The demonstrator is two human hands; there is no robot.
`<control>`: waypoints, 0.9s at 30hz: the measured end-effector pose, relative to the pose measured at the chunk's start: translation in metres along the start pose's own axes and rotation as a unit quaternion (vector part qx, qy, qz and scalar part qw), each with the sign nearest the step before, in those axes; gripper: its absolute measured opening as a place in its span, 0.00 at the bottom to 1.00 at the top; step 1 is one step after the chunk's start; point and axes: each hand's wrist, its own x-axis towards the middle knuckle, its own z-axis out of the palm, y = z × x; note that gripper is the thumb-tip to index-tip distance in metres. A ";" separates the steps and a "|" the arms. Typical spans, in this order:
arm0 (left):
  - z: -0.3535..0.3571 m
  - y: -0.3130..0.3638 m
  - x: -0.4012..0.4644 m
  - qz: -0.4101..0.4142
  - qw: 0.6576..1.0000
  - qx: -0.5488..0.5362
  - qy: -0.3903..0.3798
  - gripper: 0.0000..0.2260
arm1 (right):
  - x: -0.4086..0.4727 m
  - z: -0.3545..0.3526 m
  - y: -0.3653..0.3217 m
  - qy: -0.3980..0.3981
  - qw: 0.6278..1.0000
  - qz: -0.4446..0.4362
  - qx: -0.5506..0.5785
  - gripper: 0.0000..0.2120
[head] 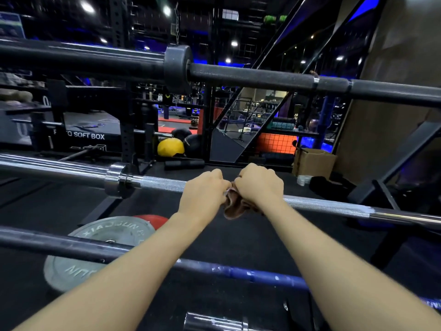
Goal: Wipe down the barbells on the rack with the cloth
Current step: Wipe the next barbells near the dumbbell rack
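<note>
Both fists curl around the chrome barbell (310, 204); right hand (260, 185) bunches the brown cloth (235, 206) beside the left hand (202, 194). A loose fold could slip off the knurling.

At frame centre, the left hand (202, 192) and right hand (259, 185) grip a brown cloth (235, 205) around the chrome barbell (164, 183). A black barbell (262, 76) crosses the upper frame.
</note>
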 end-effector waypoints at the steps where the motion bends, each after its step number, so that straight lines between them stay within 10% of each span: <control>1: 0.000 -0.001 0.000 0.002 1.000 -0.006 -0.002 0.10 | -0.016 0.010 0.005 0.123 0.991 -0.033 -0.036 0.06; 5: 0.003 0.000 -0.002 -0.002 1.000 -0.016 0.002 0.11 | -0.057 0.034 0.020 0.303 0.943 -0.108 -0.087 0.07; 11: -0.003 0.002 -0.001 0.000 1.000 0.008 0.009 0.08 | 0.011 -0.007 0.001 -0.084 0.995 0.045 0.034 0.12; 18: -0.008 0.004 0.001 -0.012 0.999 0.006 -0.029 0.12 | -0.050 0.025 0.064 0.315 0.914 -0.255 -0.042 0.13; 27: 0.000 0.009 0.002 -0.012 0.999 0.026 -0.014 0.11 | -0.044 0.025 0.052 0.339 0.929 -0.143 -0.051 0.14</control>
